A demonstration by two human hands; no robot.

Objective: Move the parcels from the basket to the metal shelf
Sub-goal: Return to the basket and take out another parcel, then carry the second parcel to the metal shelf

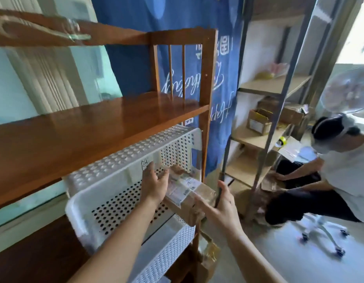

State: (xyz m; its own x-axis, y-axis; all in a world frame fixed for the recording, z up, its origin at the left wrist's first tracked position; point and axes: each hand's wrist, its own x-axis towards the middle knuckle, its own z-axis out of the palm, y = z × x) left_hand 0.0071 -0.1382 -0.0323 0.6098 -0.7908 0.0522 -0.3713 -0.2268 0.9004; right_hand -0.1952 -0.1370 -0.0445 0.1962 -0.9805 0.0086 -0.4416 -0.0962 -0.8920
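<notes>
A brown cardboard parcel (192,194) with a white label on its top sat between the two hands, just past the right rim of the white perforated basket (119,176). The left hand (155,183) was at the parcel's left end, fingers spread and palm turned toward it, touching or very nearly touching the label side (the blur made the contact hard to judge). The right hand (222,205) cupped the parcel's near right edge from below, fingers extended along the cardboard, thumb raised beside a dark upright post.

The basket rested on a lower level of a wooden shelf unit (79,127), whose glossy brown board ran above it and whose slatted end stood at the right. Behind the unit hung a blue banner (177,37) with white script. To the right stood the metal shelf (273,86) with grey uprights and pale boards; a few cardboard boxes (258,121) sat on its middle board, and a pink-and-yellow bundle (275,71) lay on the one above. Beyond it, another person (344,164) in a white shirt bent over a box on the floor, near a white fan (348,90) and a wheeled chair base (322,235).

The basket's inside was mostly hidden by the arms; another brown parcel (209,254) showed below it at the shelf's corner.
</notes>
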